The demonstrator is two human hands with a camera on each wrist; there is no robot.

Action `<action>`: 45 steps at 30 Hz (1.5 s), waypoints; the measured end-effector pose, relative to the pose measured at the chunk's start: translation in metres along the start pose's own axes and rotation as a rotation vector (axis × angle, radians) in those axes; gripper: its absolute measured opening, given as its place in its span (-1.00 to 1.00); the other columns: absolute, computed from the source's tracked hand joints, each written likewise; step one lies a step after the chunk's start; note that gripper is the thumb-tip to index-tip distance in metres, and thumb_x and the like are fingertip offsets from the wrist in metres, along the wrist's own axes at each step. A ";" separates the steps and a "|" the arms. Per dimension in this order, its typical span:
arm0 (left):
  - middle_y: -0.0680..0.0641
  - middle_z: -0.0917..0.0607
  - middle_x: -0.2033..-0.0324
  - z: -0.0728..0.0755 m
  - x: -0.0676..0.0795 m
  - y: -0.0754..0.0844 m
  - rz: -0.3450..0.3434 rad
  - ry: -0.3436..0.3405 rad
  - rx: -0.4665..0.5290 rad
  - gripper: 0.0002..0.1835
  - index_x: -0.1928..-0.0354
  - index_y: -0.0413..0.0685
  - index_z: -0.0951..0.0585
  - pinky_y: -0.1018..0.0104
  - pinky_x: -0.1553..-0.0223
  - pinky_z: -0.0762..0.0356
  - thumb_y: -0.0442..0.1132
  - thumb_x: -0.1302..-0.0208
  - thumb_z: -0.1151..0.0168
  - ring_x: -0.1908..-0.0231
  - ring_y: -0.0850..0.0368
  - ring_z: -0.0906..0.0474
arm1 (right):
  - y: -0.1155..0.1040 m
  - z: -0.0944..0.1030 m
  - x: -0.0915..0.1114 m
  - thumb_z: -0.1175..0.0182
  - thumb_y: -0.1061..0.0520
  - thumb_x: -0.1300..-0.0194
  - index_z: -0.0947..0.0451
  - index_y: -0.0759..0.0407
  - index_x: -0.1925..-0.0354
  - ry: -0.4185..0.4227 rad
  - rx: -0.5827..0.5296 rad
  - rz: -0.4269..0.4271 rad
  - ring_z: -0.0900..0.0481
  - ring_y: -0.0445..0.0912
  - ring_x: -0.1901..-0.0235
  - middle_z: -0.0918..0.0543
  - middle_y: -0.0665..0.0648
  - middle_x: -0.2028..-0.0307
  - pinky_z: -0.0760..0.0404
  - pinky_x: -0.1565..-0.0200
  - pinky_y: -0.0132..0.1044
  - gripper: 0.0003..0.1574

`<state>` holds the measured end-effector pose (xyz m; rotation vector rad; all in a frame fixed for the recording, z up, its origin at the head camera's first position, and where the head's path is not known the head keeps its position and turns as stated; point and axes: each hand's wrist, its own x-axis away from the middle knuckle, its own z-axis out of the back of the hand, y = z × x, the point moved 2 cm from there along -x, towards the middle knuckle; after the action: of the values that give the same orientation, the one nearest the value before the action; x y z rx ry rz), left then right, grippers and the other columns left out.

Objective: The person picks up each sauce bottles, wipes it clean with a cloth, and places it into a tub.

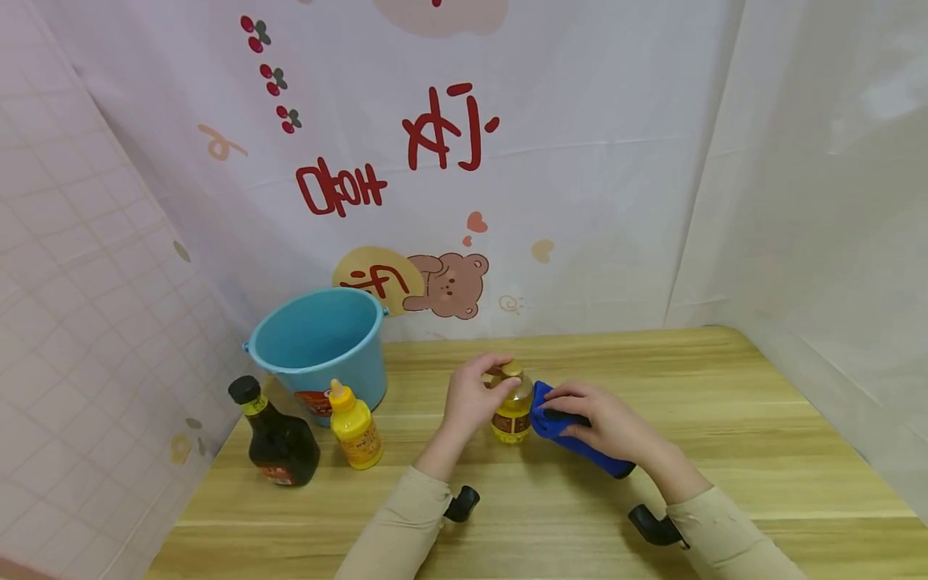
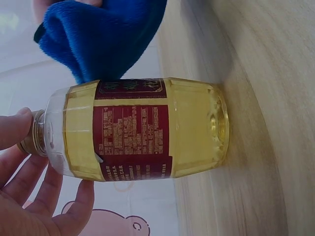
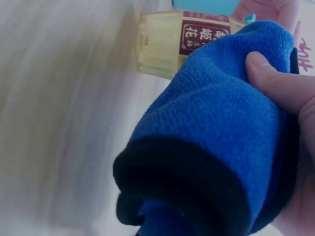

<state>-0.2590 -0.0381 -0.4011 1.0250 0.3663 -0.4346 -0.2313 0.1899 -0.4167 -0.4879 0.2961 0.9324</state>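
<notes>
An oil bottle [image 2: 133,130] with yellow oil, a dark red label and a gold cap [image 1: 511,369] stands upright on the table. My left hand [image 1: 473,392] grips it at the cap and neck, thumb on one side and fingers on the other. In my right hand [image 1: 598,415] is a folded blue cloth [image 3: 211,108] with black edging, pinched between thumb and fingers. The cloth lies against the side of the bottle in the left wrist view, and its loose end hangs down toward the table.
A light blue bucket [image 1: 370,366] stands at the back left. Before it are a yellow squeeze bottle [image 1: 357,431] and a dark sauce bottle [image 1: 283,443] with a black cap. A printed cloth backdrop [image 1: 594,201] rises behind the wooden table [image 1: 739,451].
</notes>
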 end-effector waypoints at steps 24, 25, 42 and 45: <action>-0.03 -0.74 0.14 0.002 0.002 0.002 0.009 0.008 0.008 -0.68 0.01 -0.12 -0.72 0.31 0.27 -0.64 -0.26 -0.18 -0.47 0.18 0.08 -0.64 | 0.000 -0.030 0.003 -0.47 0.24 -0.11 -0.66 0.14 -0.03 -0.208 0.000 -0.016 -0.61 -0.01 0.04 -0.61 0.07 0.02 -0.62 0.02 -0.12 -0.54; -0.03 -0.74 0.14 0.003 0.002 0.003 0.008 0.009 0.010 -0.68 0.01 -0.13 -0.72 0.32 0.27 -0.64 -0.26 -0.17 -0.47 0.18 0.07 -0.64 | -0.001 -0.030 0.003 -0.47 0.24 -0.12 -0.66 0.14 -0.03 -0.212 0.001 -0.015 -0.61 -0.01 0.03 -0.61 0.07 0.02 -0.62 0.01 -0.12 -0.54; -0.05 -0.73 0.13 0.001 0.001 0.003 0.001 -0.010 0.011 -0.68 0.01 -0.14 -0.71 0.08 0.22 -0.68 -0.28 -0.18 -0.46 0.16 0.04 -0.63 | -0.004 0.033 -0.014 -0.45 0.42 -0.03 -0.59 0.20 -0.13 0.117 -0.016 0.022 -0.58 0.16 -0.06 -0.59 0.20 -0.10 -0.62 0.05 0.05 -0.35; -0.05 -0.73 0.12 0.002 0.000 0.004 0.003 -0.017 0.007 -0.67 0.00 -0.14 -0.70 0.09 0.21 -0.68 -0.28 -0.19 -0.45 0.15 0.04 -0.63 | -0.007 0.037 -0.021 -0.46 0.41 -0.02 -0.59 0.19 -0.14 0.173 0.000 0.040 -0.56 0.16 -0.09 -0.58 0.19 -0.12 -0.61 0.03 0.06 -0.33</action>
<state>-0.2566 -0.0384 -0.3976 1.0278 0.3481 -0.4425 -0.2366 0.1911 -0.3737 -0.5660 0.4641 0.9304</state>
